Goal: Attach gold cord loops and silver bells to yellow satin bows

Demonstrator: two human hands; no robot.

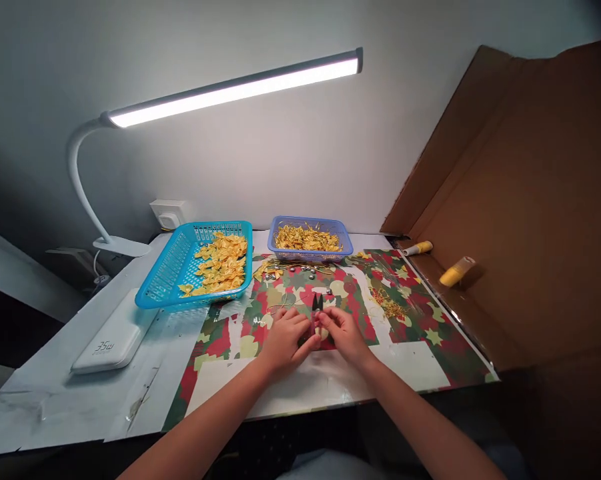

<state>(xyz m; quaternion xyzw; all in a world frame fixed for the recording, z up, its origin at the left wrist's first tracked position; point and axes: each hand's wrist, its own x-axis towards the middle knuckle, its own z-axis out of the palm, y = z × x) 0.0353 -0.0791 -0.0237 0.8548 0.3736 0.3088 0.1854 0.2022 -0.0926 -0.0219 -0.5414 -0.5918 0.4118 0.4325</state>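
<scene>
Small thread snips (317, 303) point their dark blades away from me between my two hands. My right hand (349, 338) is closed around their handle. Just left of the blades, my left hand (284, 339) rests low over the mat with its fingers curled and its thumb reaching toward the snips. Whatever lies under those fingers is hidden. Small silver bell-like beads (311, 276) and a few strands of gold cord (325, 268) lie beyond my hands. A patterned red and green mat (260, 293) is under them, with a white sheet (410, 363) at the front.
A teal basket (167, 267) at left holds yellow-gold ribbon bows (223, 263). Behind, a purple basket (310, 255) holds more with gold cords. Cord scraps (389, 305) lie right. A white power bank (115, 340), a lamp (123, 247) and a cardboard wall (530, 200) surround the area.
</scene>
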